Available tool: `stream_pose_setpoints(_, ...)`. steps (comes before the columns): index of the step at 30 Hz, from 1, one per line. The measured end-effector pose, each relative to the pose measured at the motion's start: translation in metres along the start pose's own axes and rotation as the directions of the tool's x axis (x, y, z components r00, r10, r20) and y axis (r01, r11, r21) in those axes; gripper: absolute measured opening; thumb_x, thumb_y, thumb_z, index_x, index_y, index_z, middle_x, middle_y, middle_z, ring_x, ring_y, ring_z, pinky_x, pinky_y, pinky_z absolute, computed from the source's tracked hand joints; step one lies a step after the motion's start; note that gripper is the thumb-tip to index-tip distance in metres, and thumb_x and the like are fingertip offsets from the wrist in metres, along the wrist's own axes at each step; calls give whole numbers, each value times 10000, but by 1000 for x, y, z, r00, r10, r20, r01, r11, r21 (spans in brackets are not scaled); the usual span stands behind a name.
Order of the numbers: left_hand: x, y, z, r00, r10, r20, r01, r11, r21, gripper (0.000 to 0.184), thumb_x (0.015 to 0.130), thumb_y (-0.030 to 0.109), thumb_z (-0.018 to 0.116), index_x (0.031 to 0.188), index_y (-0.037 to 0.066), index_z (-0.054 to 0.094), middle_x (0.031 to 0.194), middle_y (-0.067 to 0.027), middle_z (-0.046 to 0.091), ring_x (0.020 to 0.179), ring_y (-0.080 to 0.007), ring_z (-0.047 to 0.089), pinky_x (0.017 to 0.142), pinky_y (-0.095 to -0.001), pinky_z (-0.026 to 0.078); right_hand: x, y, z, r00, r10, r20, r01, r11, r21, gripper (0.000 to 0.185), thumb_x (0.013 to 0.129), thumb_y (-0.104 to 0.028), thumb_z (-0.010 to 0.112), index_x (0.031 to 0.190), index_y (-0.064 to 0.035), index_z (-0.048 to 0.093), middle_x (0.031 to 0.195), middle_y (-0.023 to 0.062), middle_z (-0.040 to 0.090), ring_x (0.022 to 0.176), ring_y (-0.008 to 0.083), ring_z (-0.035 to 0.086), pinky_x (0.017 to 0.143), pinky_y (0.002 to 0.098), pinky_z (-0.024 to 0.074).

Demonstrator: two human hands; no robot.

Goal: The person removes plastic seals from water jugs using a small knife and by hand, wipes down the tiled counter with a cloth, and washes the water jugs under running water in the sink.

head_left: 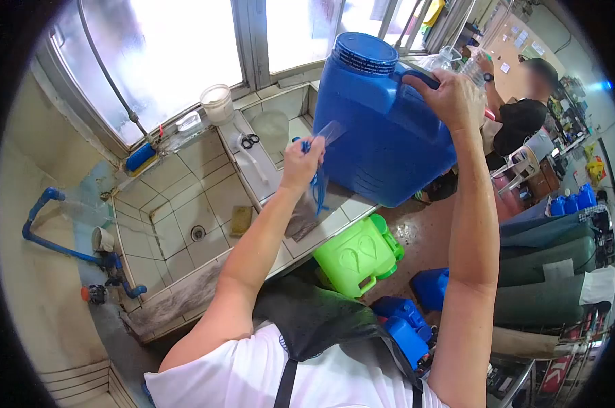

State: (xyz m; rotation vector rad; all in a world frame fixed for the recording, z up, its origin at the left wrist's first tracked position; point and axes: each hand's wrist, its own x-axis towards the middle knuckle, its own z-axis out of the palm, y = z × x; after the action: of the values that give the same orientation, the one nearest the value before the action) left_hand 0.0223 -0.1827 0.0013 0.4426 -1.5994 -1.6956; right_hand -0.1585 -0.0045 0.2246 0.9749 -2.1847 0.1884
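A large blue plastic jug (382,139) with a round screw cap (366,51) stands slightly tilted at the tiled counter. My right hand (453,100) is closed around its top handle. Beside the jug's near side, my left hand (303,163) is closed on a clear plastic piece with blue strands (319,194); its exact kind is unclear. Some of the clear plastic sticks up past my fingers, close to the jug wall. Black-handled scissors (250,141) lie on the counter left of my left hand. The jug's base is partly hidden at the counter edge.
Left is a tiled sink (185,234) with a sponge (241,222) and blue pipe (62,251). A white tub (217,103) sits by the window. Below stand a green jug (355,262) and blue containers (406,333). Another person (521,126) works at the right.
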Motion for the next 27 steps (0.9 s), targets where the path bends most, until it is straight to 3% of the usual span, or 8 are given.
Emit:
stream_pose_setpoints(4, -38, -15, -40, 992, -110, -56, 118, 979, 164, 298, 939, 234, 663, 713, 40, 660, 617, 31, 590, 554, -60, 519, 528, -254, 413, 5, 5, 5, 999, 4, 36, -5, 1000, 19, 731, 800, -823, 567, 878, -128, 778, 704, 134, 709, 690, 315, 716, 615, 441, 547)
stream_pose_setpoints(6, -55, -11, -62, 997, -21, -72, 55, 863, 502, 350, 918, 298, 673, 712, 17, 644, 569, -75, 565, 531, -116, 527, 537, -334, 438, 7, 5, 2, 999, 5, 48, -5, 1000, 11, 731, 801, -829, 559, 896, -138, 779, 707, 128, 711, 696, 313, 718, 620, 442, 550)
stream_pose_setpoints(13, -80, 9, -148, 979, 23, -201, 126, 710, 693, 282, 858, 261, 706, 729, 15, 662, 664, -120, 626, 605, -232, 619, 589, -373, 479, 6, 5, 0, 997, 4, 82, -2, 1000, -24, 732, 808, -833, 544, 929, -149, 776, 712, 114, 716, 709, 322, 723, 633, 456, 557)
stream_pose_setpoints(15, -80, 21, -164, 940, 329, -88, -116, 552, 826, 210, 815, 199, 722, 735, 13, 668, 844, -117, 692, 746, -259, 667, 678, -372, 514, 4, 3, 0, 998, -8, 58, 9, 1000, -14, 725, 811, -824, 550, 917, -142, 774, 710, 119, 714, 706, 329, 721, 626, 461, 554)
stream_pose_setpoints(16, -78, 28, -167, 956, 289, -52, -138, 598, 790, 145, 787, 143, 726, 756, 11, 676, 1019, -111, 712, 866, -250, 684, 772, -347, 530, 5, 3, 0, 999, -15, 29, 15, 1000, -7, 718, 815, -815, 557, 904, -136, 772, 708, 125, 712, 703, 336, 719, 619, 466, 552)
stream_pose_setpoints(17, -74, 34, -165, 953, 295, -61, -135, 598, 790, 145, 787, 143, 726, 756, 11, 676, 1019, -111, 712, 866, -250, 684, 772, -347, 530, 5, 3, 0, 999, -25, 23, 25, 1000, -4, 718, 815, -815, 557, 904, -136, 772, 708, 125, 712, 703, 336, 719, 619, 466, 552)
stream_pose_setpoints(20, -66, 66, -125, 950, 311, -32, -234, 774, 588, 183, 773, 101, 721, 688, 5, 591, 973, -111, 739, 789, -234, 701, 741, -309, 545, 3, -1, -5, 999, -17, 44, 17, 1000, 14, 694, 822, -791, 575, 880, -127, 769, 707, 138, 708, 699, 353, 714, 606, 475, 546)
stream_pose_setpoints(27, -29, 81, -69, 962, 273, 31, -240, 782, 575, 174, 807, 162, 759, 806, 61, 617, 789, -72, 702, 626, -241, 662, 635, -354, 531, -4, -3, -7, 999, -23, -30, 23, 1000, 9, 664, 826, -757, 603, 823, -109, 749, 715, 144, 702, 706, 354, 701, 656, 485, 534)
